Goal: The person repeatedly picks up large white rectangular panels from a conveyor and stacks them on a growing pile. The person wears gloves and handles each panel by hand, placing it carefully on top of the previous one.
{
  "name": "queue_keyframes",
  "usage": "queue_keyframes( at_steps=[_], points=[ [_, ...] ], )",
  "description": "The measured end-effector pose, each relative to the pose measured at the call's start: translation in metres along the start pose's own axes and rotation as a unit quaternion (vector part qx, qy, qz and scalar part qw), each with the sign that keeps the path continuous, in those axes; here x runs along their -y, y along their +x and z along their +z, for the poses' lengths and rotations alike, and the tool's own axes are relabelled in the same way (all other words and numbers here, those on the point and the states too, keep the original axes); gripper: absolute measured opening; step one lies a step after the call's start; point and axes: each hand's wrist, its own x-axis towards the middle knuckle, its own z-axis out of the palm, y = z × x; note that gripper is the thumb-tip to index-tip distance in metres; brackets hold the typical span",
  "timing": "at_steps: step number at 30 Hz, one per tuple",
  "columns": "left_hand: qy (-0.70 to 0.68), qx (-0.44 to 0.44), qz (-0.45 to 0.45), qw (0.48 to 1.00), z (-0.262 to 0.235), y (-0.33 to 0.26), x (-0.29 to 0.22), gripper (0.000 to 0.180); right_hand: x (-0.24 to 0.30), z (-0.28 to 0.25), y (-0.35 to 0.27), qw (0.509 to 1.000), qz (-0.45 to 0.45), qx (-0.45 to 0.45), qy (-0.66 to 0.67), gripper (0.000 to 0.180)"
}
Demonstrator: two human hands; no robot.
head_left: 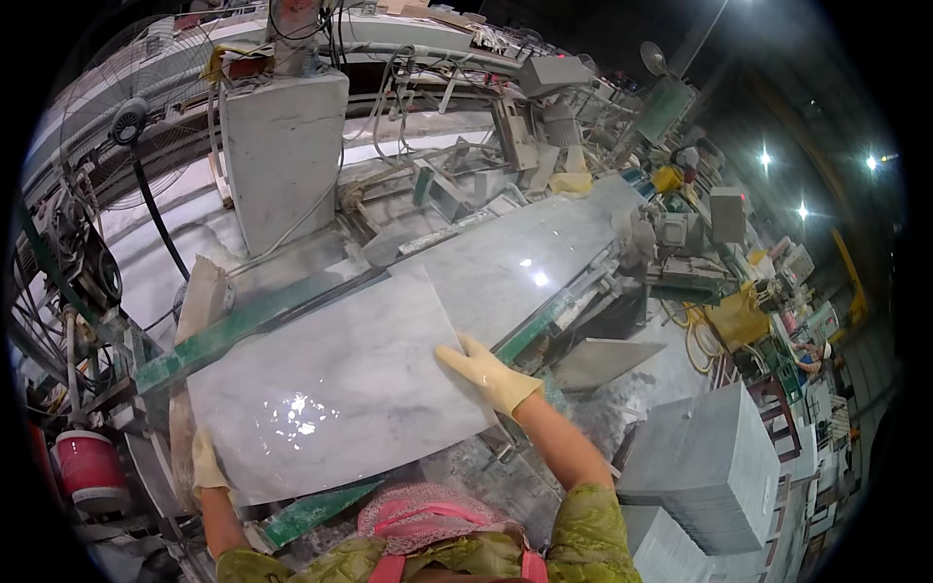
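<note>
A wet, glossy white marble slab (335, 389) with faint grey veins lies in front of me across green-edged rails. My left hand (206, 464), in a cream rubber glove, grips its left edge near the corner; some fingers are hidden. On the opposite edge, my right hand (486, 377), gloved alike, holds the slab with its fingertips resting on the top face. Beyond it a second polished marble slab (525, 257) stretches away to the right, its near end meeting or tucked by the first slab; I cannot tell whether they overlap.
Green rails (233, 335) border the slabs. A stack of grey stone slabs (702, 466) stands at my right, and a red-and-white bucket (89, 466) at my left. A large fan (128, 124) and a concrete block (285, 160) are at the far left. A person (812, 355) is farther right.
</note>
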Motion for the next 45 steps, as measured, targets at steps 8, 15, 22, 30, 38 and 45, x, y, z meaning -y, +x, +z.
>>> queue_keyframes(
  at_steps=[8,15,22,30,38,45],
  points=[
    [0.108,-0.017,-0.056,0.992,-0.020,0.029,0.007,0.065,-0.013,0.002,0.011,0.987,0.121,-0.105,0.023,0.060],
    [-0.564,-0.036,-0.079,0.821,-0.018,0.056,-0.042,0.064,-0.024,0.012,0.030,0.991,0.076,-0.076,0.085,0.053],
    [0.135,0.034,-0.095,0.986,0.016,-0.017,-0.147,0.072,-0.018,-0.041,-0.056,0.976,0.096,-0.168,0.101,0.061],
    [0.020,0.225,0.045,0.973,0.250,-0.093,-0.263,0.065,-0.129,-0.106,-0.252,0.808,-0.093,-0.407,0.415,0.063],
    [0.222,0.370,0.356,0.829,0.545,-0.254,-0.211,0.032,-0.372,-0.061,-0.553,0.628,-0.003,-0.738,0.249,0.048],
    [-0.019,0.557,-0.173,0.812,0.692,-0.492,-0.087,0.046,-0.325,0.087,-0.687,0.390,-0.090,-0.770,0.496,0.060]
  ],
)
